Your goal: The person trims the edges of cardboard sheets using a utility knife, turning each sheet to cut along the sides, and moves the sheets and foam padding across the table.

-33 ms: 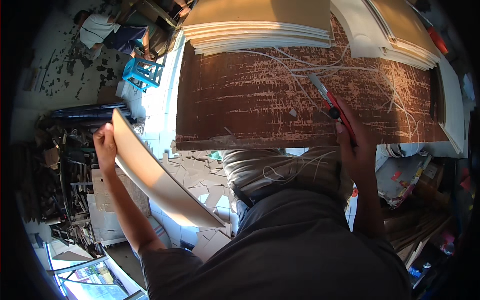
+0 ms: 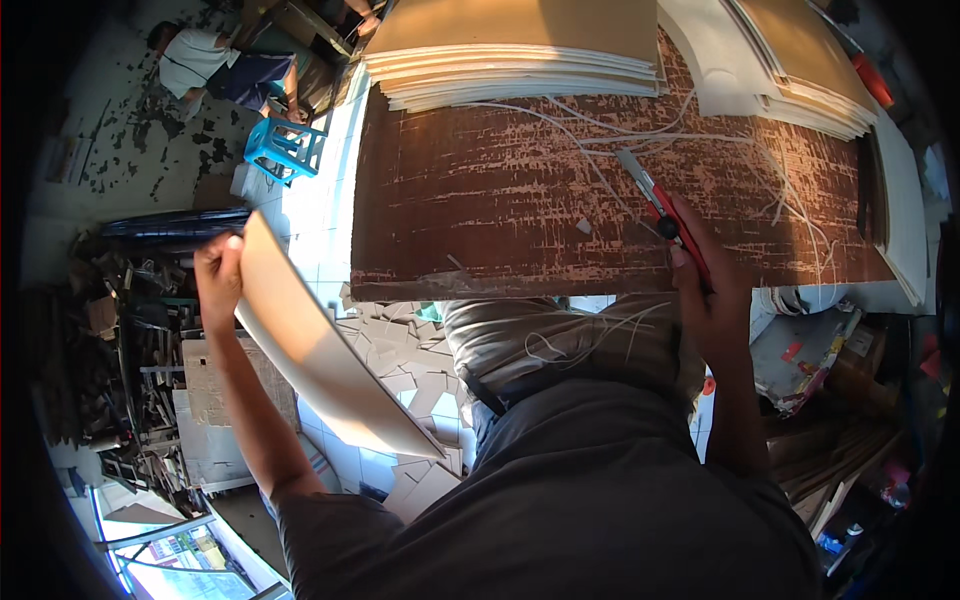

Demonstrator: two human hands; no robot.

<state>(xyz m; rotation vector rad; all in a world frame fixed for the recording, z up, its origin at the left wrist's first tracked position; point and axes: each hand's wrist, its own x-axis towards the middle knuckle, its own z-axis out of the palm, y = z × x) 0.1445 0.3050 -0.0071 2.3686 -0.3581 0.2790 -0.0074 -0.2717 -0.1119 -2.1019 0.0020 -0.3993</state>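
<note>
My left hand [image 2: 218,272] grips the top edge of a pale curved sheet [image 2: 320,352], held out to my left beside the worktable, off the board. My right hand [image 2: 712,290] holds a red utility knife [image 2: 662,212] with its blade pointing up and left over the scored brown cutting board [image 2: 500,190]. Thin white offcut strips [image 2: 640,135] lie tangled on the board near the knife.
A stack of pale sheets [image 2: 510,70] rests at the board's far edge, more stacks [image 2: 810,80] at the far right. Cut scraps [image 2: 400,370] litter the tiled floor. A blue stool [image 2: 285,148] and a seated person [image 2: 210,65] are at far left.
</note>
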